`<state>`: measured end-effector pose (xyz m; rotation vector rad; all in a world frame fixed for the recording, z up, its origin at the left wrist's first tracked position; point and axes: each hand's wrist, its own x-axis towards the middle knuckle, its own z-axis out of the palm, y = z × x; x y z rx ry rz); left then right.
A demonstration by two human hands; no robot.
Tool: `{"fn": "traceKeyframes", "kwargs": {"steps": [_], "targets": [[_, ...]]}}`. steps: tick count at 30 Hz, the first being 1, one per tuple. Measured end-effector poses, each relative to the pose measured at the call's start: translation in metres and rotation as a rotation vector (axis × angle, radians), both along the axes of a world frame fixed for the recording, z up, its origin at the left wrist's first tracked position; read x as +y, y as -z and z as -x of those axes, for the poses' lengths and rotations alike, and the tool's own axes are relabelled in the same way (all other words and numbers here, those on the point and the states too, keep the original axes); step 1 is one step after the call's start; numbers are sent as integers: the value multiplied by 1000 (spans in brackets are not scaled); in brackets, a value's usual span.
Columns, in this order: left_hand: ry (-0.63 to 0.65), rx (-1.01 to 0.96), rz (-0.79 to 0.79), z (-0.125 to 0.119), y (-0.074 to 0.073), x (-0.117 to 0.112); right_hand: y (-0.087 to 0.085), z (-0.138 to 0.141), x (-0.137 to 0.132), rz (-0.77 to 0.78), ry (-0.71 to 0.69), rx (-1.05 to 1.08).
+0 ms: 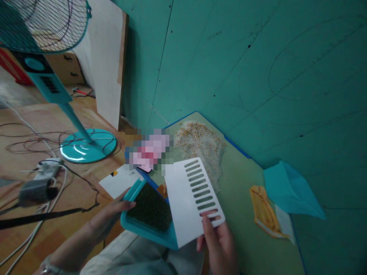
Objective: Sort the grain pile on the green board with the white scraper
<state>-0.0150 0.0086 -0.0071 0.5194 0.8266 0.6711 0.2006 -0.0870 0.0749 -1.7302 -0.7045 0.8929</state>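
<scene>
My left hand (pixel 119 210) grips the left edge of a teal plastic tray (pixel 149 236), thumb over the rim. Dark green, fine-grained material (pixel 150 208) lies inside it. In my right hand (pixel 219 244) is a flat white slotted panel (pixel 180 202), pinched at its slotted end with fingers showing through the lowest slots. The panel slants over the tray's right side and hides that part; whether the two touch I cannot tell. Beyond the panel, a heap of pale grains with orange-yellow kernels (pixel 197 135) lies on the green table (pixel 237 183).
A pixelated pink item (pixel 150 151) lies near the table's left corner. At right are a yellow cloth-like piece (pixel 265 210) and a teal sheet-like item (pixel 289 187). A teal fan (pixel 88 145), cables and a power strip (pixel 48 168) stand left; a green wall (pixel 215 57) rises behind.
</scene>
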Motion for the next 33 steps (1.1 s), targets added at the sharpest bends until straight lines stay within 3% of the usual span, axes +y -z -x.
{"fn": "traceKeyframes", "kwargs": {"steps": [16,24,29,33], "targets": [[2,14,-21,-5,-7,-2,6,8,3,-72,-45,-34],[28,0,-46,-4,0,-3,-2,8,7,-43,-34,-130],[27,8,-36,-3,1,-2,-5,-3,8,-49,-12,-138],[42,6,-35,-3,-1,-2,0,-22,3,-17,-76,-92]]}}
